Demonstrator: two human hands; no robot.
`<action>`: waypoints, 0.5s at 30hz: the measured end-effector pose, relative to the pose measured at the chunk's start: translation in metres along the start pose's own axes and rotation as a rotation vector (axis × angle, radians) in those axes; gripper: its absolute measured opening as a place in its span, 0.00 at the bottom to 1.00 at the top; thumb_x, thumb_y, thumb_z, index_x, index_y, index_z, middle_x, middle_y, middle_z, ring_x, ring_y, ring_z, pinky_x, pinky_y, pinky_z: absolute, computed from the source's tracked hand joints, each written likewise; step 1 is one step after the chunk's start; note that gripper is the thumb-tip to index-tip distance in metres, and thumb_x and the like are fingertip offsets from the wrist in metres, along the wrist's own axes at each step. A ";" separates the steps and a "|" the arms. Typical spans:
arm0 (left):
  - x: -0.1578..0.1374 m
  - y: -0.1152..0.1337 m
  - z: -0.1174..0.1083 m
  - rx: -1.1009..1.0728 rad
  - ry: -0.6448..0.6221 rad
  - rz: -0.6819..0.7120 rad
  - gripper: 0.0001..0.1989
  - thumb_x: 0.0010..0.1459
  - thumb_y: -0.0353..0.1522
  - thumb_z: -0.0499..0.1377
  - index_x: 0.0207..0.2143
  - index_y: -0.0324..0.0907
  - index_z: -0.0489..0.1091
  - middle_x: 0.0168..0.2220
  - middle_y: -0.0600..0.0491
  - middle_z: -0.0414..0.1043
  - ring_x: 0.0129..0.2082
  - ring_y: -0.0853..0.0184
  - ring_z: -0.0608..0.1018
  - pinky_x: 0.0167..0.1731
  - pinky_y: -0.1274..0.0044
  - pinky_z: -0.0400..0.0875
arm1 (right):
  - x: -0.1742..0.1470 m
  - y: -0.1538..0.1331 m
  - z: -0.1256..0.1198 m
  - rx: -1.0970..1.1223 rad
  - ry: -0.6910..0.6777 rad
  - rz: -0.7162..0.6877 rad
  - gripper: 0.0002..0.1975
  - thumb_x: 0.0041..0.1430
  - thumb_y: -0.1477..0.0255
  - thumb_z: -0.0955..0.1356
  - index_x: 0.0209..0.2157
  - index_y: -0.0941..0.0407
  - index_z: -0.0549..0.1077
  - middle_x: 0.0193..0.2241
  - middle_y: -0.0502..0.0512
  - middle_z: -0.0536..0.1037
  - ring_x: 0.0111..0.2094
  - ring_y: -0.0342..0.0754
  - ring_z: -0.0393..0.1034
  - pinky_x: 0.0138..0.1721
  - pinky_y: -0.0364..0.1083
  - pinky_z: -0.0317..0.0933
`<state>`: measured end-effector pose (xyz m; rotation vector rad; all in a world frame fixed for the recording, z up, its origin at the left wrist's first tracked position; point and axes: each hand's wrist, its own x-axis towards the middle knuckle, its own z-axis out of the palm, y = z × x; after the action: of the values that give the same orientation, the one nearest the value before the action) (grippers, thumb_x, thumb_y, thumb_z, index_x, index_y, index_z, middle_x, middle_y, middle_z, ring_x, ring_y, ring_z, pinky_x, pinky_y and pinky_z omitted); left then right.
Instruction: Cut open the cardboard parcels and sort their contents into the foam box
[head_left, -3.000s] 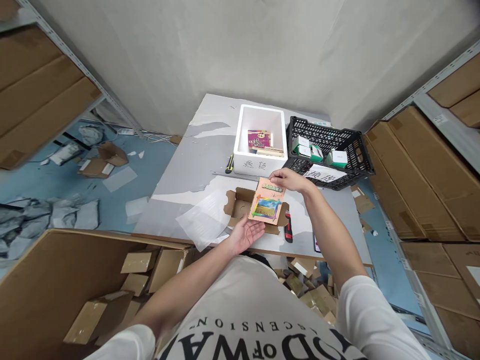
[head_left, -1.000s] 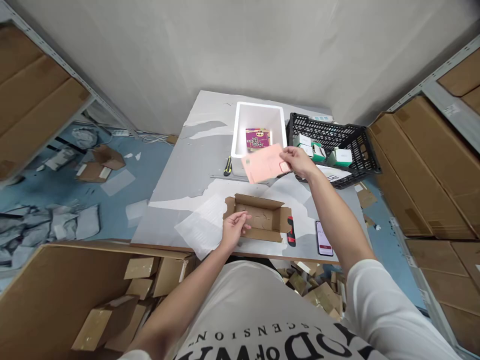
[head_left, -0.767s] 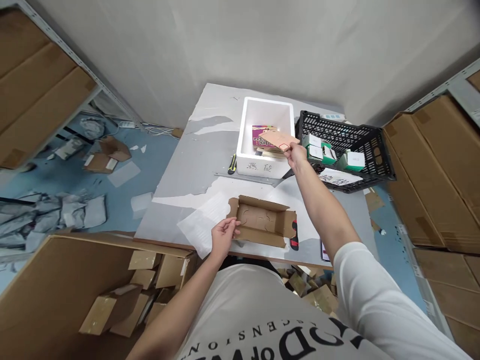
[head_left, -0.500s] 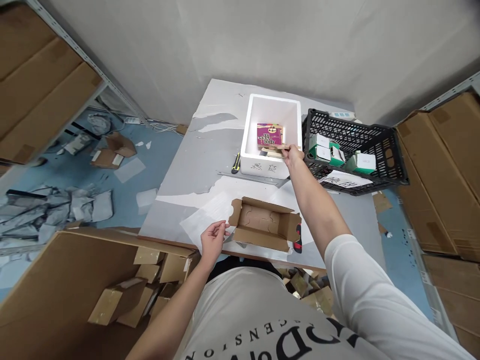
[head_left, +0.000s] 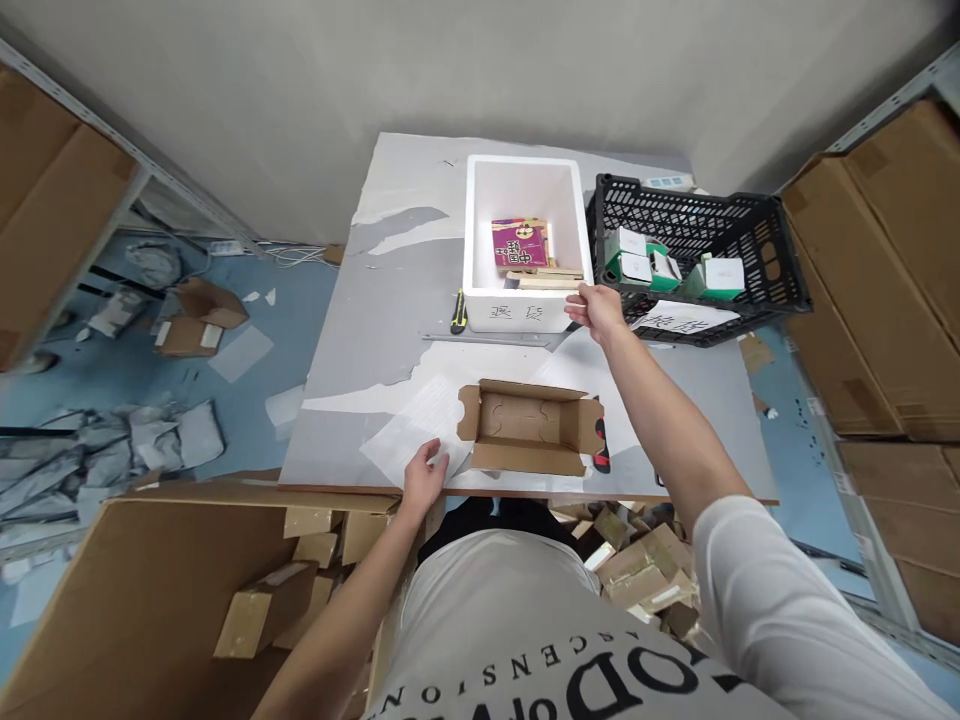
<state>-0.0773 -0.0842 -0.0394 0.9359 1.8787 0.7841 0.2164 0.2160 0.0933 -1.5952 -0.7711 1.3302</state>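
My right hand [head_left: 596, 308] is at the front right corner of a white foam box [head_left: 480, 245], fingers a little apart and nothing visible in them. Inside the box lie a purple packet [head_left: 519, 244] with printed characters and some flat, light-coloured pieces [head_left: 544, 280]. Close to the table's front edge, my left hand [head_left: 425, 478] has loosely bent fingers with the thumb apart, and appears to hold nothing. It is beside a white sheet of paper [head_left: 409, 425] and to the left of an open cardboard carton [head_left: 525, 458].
A black plastic crate [head_left: 780, 265] with green-and-white boxes [head_left: 720, 277] stands right of the foam box. A yellow-black utility knife [head_left: 458, 312] lies left of it. A red-black object [head_left: 602, 450] sits partly behind the carton. Large cardboard boxes [head_left: 67, 590] stand around the table.
My right hand has come out of the foam box to its front right corner, and the flat pieces lie inside. My left hand has barely moved. The whole view has shifted slightly.
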 end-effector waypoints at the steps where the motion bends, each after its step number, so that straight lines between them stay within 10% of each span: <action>1: 0.003 -0.010 0.001 0.080 -0.050 0.020 0.26 0.50 0.40 0.61 0.51 0.39 0.67 0.54 0.40 0.68 0.55 0.53 0.71 0.54 0.63 0.65 | -0.013 0.008 -0.017 -0.027 -0.008 -0.059 0.09 0.57 0.67 0.67 0.30 0.56 0.64 0.25 0.50 0.77 0.19 0.39 0.71 0.21 0.37 0.66; 8: 0.021 -0.045 0.022 0.536 -0.309 0.022 0.46 0.46 0.36 0.63 0.64 0.36 0.46 0.68 0.35 0.31 0.68 0.45 0.36 0.61 0.52 0.41 | -0.127 0.132 -0.140 -0.270 0.373 -0.259 0.13 0.53 0.60 0.66 0.34 0.54 0.63 0.32 0.55 0.77 0.24 0.43 0.73 0.26 0.43 0.69; 15: 0.035 -0.037 0.052 0.346 -0.325 -0.045 0.48 0.47 0.35 0.62 0.66 0.35 0.41 0.68 0.31 0.26 0.67 0.43 0.33 0.61 0.51 0.40 | -0.184 0.243 -0.118 -0.559 0.020 -0.099 0.19 0.45 0.70 0.64 0.42 0.53 0.67 0.40 0.62 0.77 0.45 0.57 0.74 0.45 0.56 0.68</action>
<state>-0.0532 -0.0663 -0.1055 1.1525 1.7656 0.2588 0.2699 -0.0737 -0.0491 -1.9612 -1.2707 1.0762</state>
